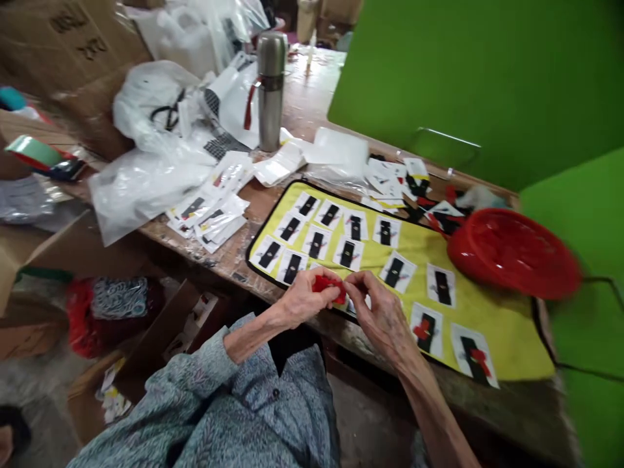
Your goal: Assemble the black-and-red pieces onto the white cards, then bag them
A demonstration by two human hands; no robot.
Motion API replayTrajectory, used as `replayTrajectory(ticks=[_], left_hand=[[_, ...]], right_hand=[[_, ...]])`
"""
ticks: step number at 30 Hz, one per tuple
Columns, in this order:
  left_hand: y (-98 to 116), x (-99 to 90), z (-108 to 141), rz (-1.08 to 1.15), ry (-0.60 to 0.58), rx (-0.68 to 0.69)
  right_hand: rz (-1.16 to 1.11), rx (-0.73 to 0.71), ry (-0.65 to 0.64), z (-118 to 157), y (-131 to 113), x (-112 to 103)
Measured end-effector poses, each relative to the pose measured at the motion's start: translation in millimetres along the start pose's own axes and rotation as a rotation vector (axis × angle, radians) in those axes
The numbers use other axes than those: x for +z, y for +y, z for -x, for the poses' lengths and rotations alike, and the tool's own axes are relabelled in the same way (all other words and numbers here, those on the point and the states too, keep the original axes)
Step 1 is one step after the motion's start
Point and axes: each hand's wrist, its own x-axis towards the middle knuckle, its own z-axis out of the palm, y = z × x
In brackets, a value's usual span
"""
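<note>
My left hand [309, 299] is closed around a small red piece [329, 284], possibly several bunched together, at the near edge of a yellow mat [507, 318]. Meeting it from the right, the thumb and forefinger of my right hand [375, 305] pinch at the red piece's right end; the exact contact is partly hidden. White cards with black strips [315, 244] lie in rough rows on the mat. Two cards on the near right carry red pieces on their strips, one at the red piece [422, 327] and the other at the red piece [480, 359].
A red bowl-like object [511, 253] rests on the mat's right side. Loose cards [214, 208], plastic bags [151, 162] and a steel thermos [270, 91] stand left and behind. Green panels [478, 71] border the table. Cardboard boxes [131, 383] sit below left.
</note>
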Motion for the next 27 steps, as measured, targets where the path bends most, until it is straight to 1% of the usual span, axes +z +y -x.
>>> replayTrajectory(ticks=[2, 5, 7, 9, 12, 16, 18, 20, 21, 23, 24, 27], left_hand=[[5, -10.0, 1, 0.023, 0.038, 0.0], [15, -27.8, 6, 0.072, 0.089, 0.014], [22, -41.3, 11, 0.105, 0.124, 0.02], [28, -54.8, 17, 0.126, 0.166, 0.027], [34, -73.5, 29, 0.14, 0.229, 0.028], [38, -96.4, 41, 0.182, 0.311, 0.032], [40, -106.3, 45, 0.247, 0.362, 0.055], [43, -112.2, 47, 0.341, 0.41, 0.076], [43, -112.7, 47, 0.385, 0.43, 0.082], [41, -108.9, 43, 0.453, 0.446, 0.084], [39, -105.6, 38, 0.468, 0.422, 0.073], [30, -98.8, 21, 0.528, 0.29, 0.065]], right_hand=[[-0.027, -0.024, -0.04, -11, -5, 7], [-0.096, -0.049, -0.171, -29, -14, 21], [-0.134, -0.047, -0.255, -41, -23, 30], [-0.193, -0.024, -0.299, -51, -33, 40], [-0.326, 0.017, -0.301, -66, -43, 54], [-0.384, 0.069, -0.293, -83, -42, 76], [-0.396, 0.104, -0.3, -89, -40, 88], [-0.424, 0.154, -0.284, -91, -42, 97], [-0.435, 0.187, -0.277, -90, -43, 99], [-0.422, 0.263, -0.274, -85, -43, 94], [-0.388, 0.297, -0.274, -82, -41, 88], [-0.29, 0.414, -0.195, -78, -26, 68]])
